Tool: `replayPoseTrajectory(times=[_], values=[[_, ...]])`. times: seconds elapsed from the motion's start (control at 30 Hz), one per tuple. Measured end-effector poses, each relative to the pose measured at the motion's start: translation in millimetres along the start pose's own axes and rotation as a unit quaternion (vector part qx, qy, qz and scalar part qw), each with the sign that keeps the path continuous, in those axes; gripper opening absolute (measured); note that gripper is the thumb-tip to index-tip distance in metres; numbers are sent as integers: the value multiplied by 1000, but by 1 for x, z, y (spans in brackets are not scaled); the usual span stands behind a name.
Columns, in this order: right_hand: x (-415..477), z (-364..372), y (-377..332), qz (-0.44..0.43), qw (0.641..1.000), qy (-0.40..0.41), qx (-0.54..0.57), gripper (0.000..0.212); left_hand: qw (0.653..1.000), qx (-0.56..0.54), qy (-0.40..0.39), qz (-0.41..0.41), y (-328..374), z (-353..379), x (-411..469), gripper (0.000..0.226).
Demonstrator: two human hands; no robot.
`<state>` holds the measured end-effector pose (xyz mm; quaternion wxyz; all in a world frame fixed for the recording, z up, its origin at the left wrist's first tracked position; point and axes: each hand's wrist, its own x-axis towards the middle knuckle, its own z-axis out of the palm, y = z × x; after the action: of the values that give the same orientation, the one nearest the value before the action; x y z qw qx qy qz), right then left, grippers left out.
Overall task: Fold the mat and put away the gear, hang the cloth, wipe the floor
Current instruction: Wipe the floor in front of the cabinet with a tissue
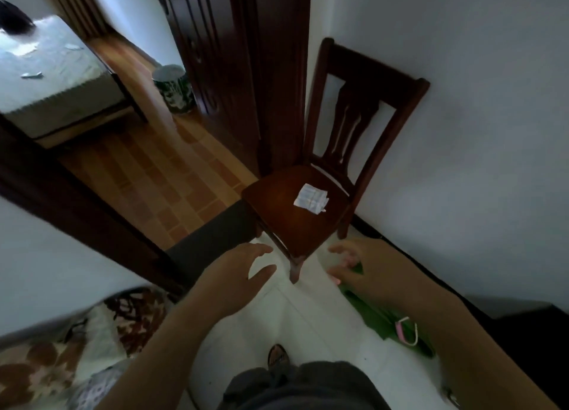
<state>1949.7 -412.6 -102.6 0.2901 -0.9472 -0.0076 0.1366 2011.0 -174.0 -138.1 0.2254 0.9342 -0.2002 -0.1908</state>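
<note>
head view: looking down from standing height, both arms stretched forward over a white tile floor (308,320).
left hand (237,274): fingers spread and relaxed, palm down, nothing in it, hovering just left of the chair's front leg.
right hand (357,268): fingers curled around the top end of a green folded mat (381,314); thumb and fingertips pinch the green edge.
mat: hangs down from the right hand along the inside of the right forearm, lower end near the floor; looks folded into a long strip, blurred.
pink strap (406,332): loop lying against the lower part of the mat; cannot tell if attached.
chair (295,212): dark wood, against the white wall (462,101), seat facing the person, front corner between the two hands.
white cloth (311,199): small, crumpled and folded, lying on the chair seat toward the back right.
doorway: dark wood frame (277,70) left of the chair, opening onto a brown tiled floor (172,175).
bin (174,88): round, dark patterned, standing beyond the doorway beside the door.
table (52,70): covered with a pale cloth, far left in the next room, small papers on top.
patterned blanket (61,342): brown and white, bottom left corner.
person: dark shorts and one sandalled foot (278,355) visible at bottom centre.
</note>
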Motion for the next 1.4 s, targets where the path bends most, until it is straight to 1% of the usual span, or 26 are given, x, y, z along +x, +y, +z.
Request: replayPoseTrajectory(times=[0.07, 0.2, 0.3, 0.43, 0.53, 0.7, 0.8, 0.93, 1.03, 1.17, 1.3, 1.4], values=[[32, -13, 6, 9, 1000, -2, -7, 43, 1000, 2, -18, 8, -3, -12, 38, 44], [88, -35, 31, 26, 999, 18, -19, 43, 999, -11, -48, 15, -4, -27, 105, 43], [135, -52, 55, 33, 999, 21, -3, 42, 998, -26, -51, 16, -8, -41, 157, 43], [205, -77, 85, 22, 1000, 18, 2, 40, 999, -16, -35, 4, -17, -62, 232, 44], [254, -95, 103, 14, 1000, 17, 11, 40, 999, -2, -38, -8, -19, -76, 283, 45], [327, -112, 120, -20, 998, 31, 44, 37, 998, 30, -47, 11, -20, -84, 358, 43], [364, -112, 132, -25, 998, 21, 61, 34, 998, 22, -58, 12, -22, -84, 393, 44], [410, -96, 157, -7, 996, -9, 83, 35, 997, 30, -72, 30, -33, -70, 435, 47], [441, -70, 183, 19, 996, -6, 90, 40, 995, 32, -86, 35, -47, -43, 466, 48], [477, -23, 222, 55, 993, -24, 97, 56, 991, 44, -125, 2, -76, 9, 503, 51], [522, 36, 264, 59, 993, -7, 104, 57, 985, 42, -164, -40, -112, 63, 540, 52], [548, 87, 294, 84, 990, 6, 109, 57, 984, 23, -167, -61, -140, 96, 563, 51]])
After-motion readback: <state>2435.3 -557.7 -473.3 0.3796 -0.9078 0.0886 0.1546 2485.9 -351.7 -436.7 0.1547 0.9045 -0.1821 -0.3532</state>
